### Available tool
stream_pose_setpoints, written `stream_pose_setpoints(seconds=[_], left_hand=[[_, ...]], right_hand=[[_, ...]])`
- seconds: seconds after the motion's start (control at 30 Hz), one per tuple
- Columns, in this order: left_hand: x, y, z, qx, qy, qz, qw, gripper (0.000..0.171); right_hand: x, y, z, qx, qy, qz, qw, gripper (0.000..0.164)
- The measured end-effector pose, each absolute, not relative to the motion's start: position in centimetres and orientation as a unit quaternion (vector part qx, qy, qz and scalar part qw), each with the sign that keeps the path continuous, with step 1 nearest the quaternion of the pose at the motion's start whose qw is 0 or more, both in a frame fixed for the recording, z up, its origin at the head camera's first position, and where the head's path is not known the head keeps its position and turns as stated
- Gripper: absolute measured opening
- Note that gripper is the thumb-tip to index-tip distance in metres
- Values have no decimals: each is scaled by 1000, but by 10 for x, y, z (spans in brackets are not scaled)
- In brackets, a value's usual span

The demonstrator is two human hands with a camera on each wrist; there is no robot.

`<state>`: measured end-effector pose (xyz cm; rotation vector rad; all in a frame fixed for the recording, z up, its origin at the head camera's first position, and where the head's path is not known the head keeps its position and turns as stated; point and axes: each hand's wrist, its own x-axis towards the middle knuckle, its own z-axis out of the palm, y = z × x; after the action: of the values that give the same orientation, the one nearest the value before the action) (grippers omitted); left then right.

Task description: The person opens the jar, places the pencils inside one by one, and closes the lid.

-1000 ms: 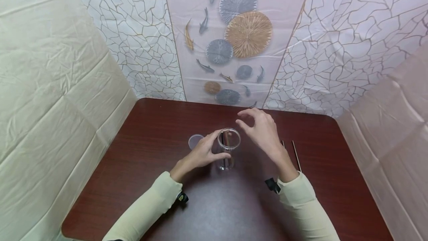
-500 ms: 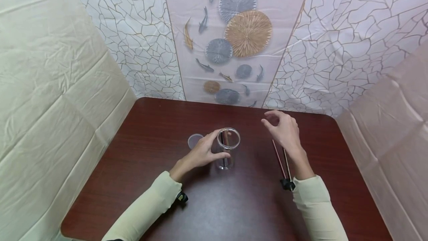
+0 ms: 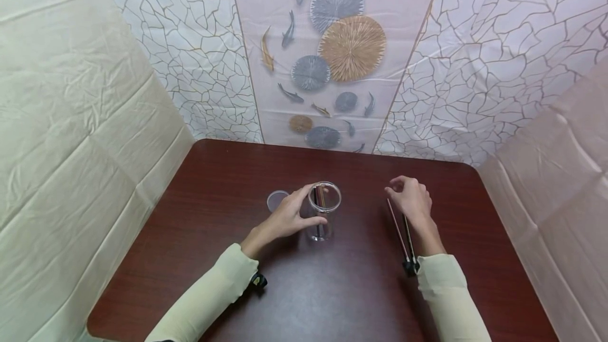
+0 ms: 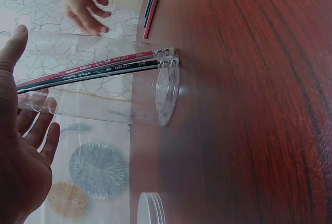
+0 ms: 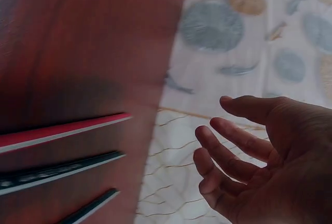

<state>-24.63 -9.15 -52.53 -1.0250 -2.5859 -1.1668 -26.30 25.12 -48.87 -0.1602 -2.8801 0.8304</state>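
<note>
My left hand (image 3: 287,215) grips a clear plastic jar (image 4: 96,102) that stands upright, its mouth uncovered, thumb on one side and fingers on the other. Inside the jar lean a red pencil (image 4: 127,58) and a dark pencil (image 4: 116,69), eraser ends down. My right hand (image 3: 413,202) hangs over the far ends of the pencils lying at the right, fingers loosely bent and holding nothing. In the right wrist view these are a red pencil (image 5: 67,129) and two dark ones, the nearer dark pencil (image 5: 62,169) lying beside the red.
A round clear lid (image 3: 276,201) lies on the table just left of the jar, behind my left hand. The dark red wooden table (image 3: 228,173) ends at a patterned cloth backdrop (image 3: 313,110), with pale cloth walls (image 3: 95,173) on both sides.
My right hand has moved right, away from the jar, and then lowered toward the pencils on the table. The left hand and jar have stayed in place.
</note>
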Motion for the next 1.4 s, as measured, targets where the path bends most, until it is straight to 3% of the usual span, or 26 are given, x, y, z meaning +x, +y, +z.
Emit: stream_pose_setpoints(seconds=[0.5, 0.73, 1.0, 1.4], left_hand=[[-247, -92, -526, -338, -855, -387, 63, 93], [-247, -92, -525, -345, -854, -384, 68, 92], [-246, -92, -524, -339, -856, -386, 64, 93], [-247, -92, -526, -343, -854, -385, 70, 93]], right_hand=[[-266, 256, -531, -90, -970, 224, 39, 24], [-267, 251, -542, -92, -977, 186, 41, 11], [-267, 246, -551, -97, -980, 158, 67, 20], [-272, 242, -549, -111, -981, 149, 52, 14]])
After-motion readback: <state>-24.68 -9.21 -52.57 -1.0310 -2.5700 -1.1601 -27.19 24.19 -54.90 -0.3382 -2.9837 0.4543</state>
